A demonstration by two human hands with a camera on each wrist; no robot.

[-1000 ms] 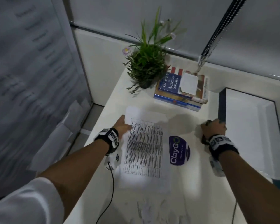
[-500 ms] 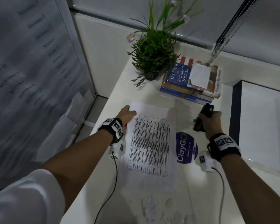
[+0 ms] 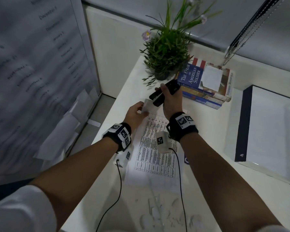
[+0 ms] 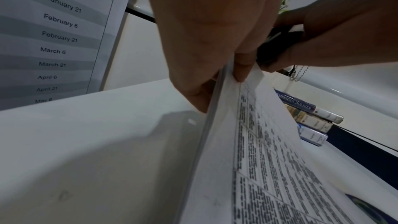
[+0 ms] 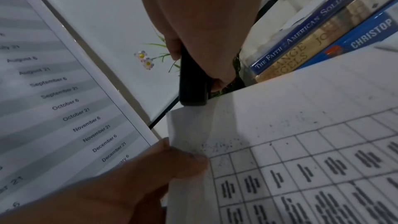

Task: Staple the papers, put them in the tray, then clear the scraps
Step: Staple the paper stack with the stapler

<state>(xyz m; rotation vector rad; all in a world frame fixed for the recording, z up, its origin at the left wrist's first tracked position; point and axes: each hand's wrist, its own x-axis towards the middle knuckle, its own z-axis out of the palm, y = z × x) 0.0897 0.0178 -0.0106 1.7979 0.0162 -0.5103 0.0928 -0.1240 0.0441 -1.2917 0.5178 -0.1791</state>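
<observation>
Printed papers (image 3: 157,153) with a table on them lie on the white desk (image 3: 208,139). My left hand (image 3: 137,113) pinches their far left corner (image 4: 247,74) and lifts it off the desk. A black stapler (image 3: 164,92) is gripped in my right hand (image 3: 171,101), its mouth at that raised corner (image 5: 193,113). The stapler's front end (image 5: 191,88) sits just over the paper's edge. Torn paper scraps (image 3: 159,213) lie on the desk near me. A white tray (image 3: 271,129) with a dark rim stands at the right.
A potted plant (image 3: 166,52) stands at the desk's back, beside a stack of books (image 3: 206,84). A blind's bead chain (image 3: 231,49) hangs over the books. On the left is a panel printed with dates (image 4: 60,21). A purple round sticker (image 3: 186,160) shows under my right arm.
My right hand has carried the stapler from the desk's right side leftward to the papers' top left corner. My left hand, formerly flat on the papers' edge, now pinches and lifts that corner.
</observation>
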